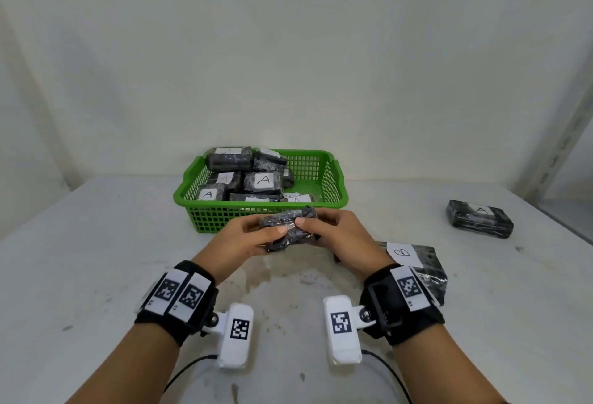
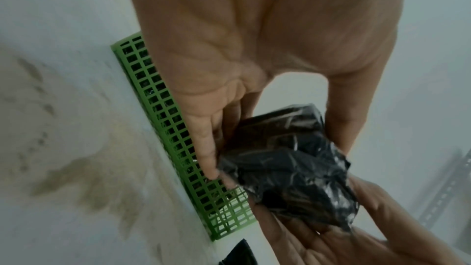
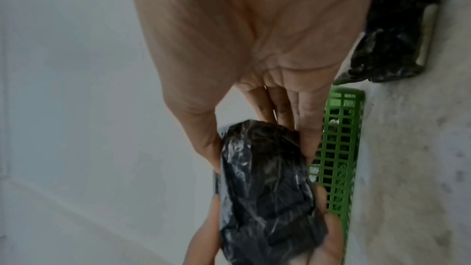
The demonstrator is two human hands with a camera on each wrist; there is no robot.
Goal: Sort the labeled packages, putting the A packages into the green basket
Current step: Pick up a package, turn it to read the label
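Both hands hold one black plastic-wrapped package (image 1: 288, 228) just in front of the green basket (image 1: 333, 192); its label is hidden. My left hand (image 1: 256, 233) grips its left end, thumb on top. My right hand (image 1: 324, 227) grips its right end. In the left wrist view the package (image 2: 288, 164) sits between my thumb and fingers (image 2: 203, 148). The right wrist view shows the package (image 3: 265, 184) pinched between thumb and fingers (image 3: 305, 124). The basket holds several black packages labelled A (image 1: 263, 181).
A package labelled B (image 1: 420, 262) lies on the white table (image 1: 96, 243) under my right wrist. Another package labelled A (image 1: 479, 218) lies far right near the table edge. A white wall rises behind the basket. A metal post (image 1: 564, 134) stands at the right.
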